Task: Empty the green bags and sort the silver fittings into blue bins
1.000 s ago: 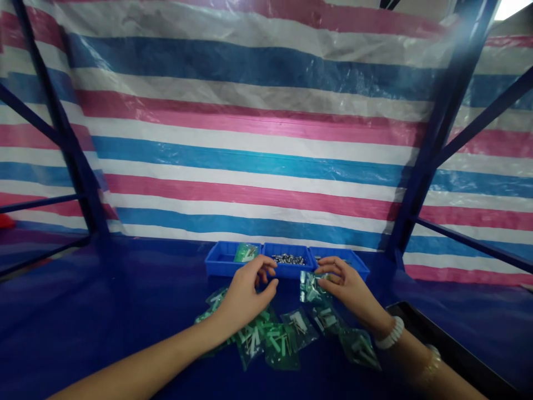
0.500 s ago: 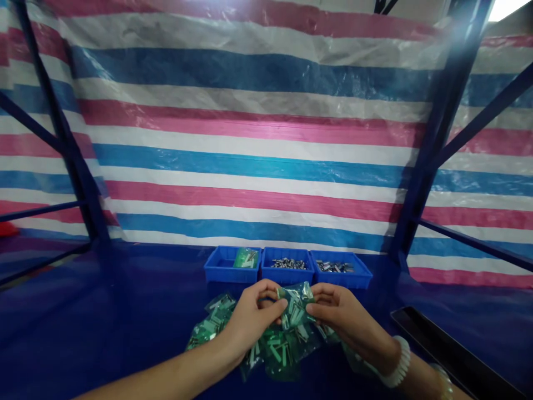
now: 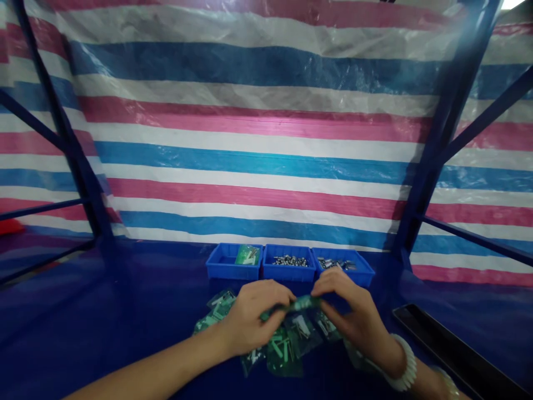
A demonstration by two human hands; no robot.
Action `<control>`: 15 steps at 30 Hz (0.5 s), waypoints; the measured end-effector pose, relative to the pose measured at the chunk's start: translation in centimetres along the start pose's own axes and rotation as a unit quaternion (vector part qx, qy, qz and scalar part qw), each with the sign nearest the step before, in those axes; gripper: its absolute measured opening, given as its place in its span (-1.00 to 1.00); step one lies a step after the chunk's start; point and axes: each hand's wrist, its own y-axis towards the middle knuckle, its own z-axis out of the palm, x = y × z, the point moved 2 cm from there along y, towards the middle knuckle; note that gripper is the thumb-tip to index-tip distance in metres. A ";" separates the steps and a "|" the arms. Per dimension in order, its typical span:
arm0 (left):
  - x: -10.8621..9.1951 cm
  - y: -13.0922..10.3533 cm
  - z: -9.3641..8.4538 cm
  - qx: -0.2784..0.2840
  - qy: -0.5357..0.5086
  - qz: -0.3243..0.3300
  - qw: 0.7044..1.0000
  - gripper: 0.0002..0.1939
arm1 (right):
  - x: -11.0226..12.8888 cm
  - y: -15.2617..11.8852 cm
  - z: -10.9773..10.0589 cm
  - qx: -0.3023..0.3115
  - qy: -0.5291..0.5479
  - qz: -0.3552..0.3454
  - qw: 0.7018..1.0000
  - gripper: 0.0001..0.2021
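Between my two hands a small green plastic bag point(image 3: 303, 303) is held nearly edge-on, slightly blurred, so its contents barely show. My left hand point(image 3: 260, 314) pinches its left end with thumb and fingers. At the other end my right hand point(image 3: 347, 305) is closed on the bag's edge, thumb below and fingers above. Under and around the hands lie several more bags of small parts, among them a green bag point(image 3: 283, 353) with pale strips and a clear bag point(image 3: 303, 329). Another group of green bags point(image 3: 216, 311) lies left, partly behind my left wrist.
Three blue bins stand in a row behind the hands: the left bin point(image 3: 225, 271) contains a green bag, the middle bin point(image 3: 287, 273) and right bin point(image 3: 364, 275) small metal parts. A black flat device point(image 3: 441, 344) lies at right. Blue posts and striped sheeting surround the blue table.
The held bag has turned from facing me to nearly edge-on. My right fingers have risen over its right end, and my left hand has rolled with its back upward.
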 end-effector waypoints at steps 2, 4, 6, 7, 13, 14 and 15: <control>1.2 -0.1 0.4 -0.015 -0.055 -0.158 0.986 -0.95 | -0.6 0.1 0.4 0.026 0.039 0.088 0.995 -0.86; 2.9 -0.1 0.4 -0.031 -0.080 -0.261 0.961 -0.97 | -1.2 0.1 0.7 0.034 0.068 0.160 0.984 -0.82; 5.2 -0.1 -0.5 -0.065 -0.069 -0.310 0.946 -0.90 | -1.6 0.0 0.8 0.025 0.095 0.204 0.974 -0.81; 6.5 0.0 -1.1 -0.091 -0.043 -0.327 0.940 -0.85 | -1.7 0.0 0.8 0.022 0.110 0.219 0.969 -0.81; 12.3 -0.4 -4.3 -0.112 0.068 -0.358 0.924 -0.72 | -2.2 -0.1 1.2 0.027 0.177 0.257 0.950 -0.82; 12.7 -0.6 -4.4 -0.102 0.087 -0.360 0.923 -0.74 | -2.2 -0.2 1.3 0.032 0.184 0.262 0.947 -0.82; 13.0 -0.7 -4.4 -0.091 0.106 -0.360 0.922 -0.75 | -2.2 -0.2 1.4 0.036 0.189 0.266 0.945 -0.82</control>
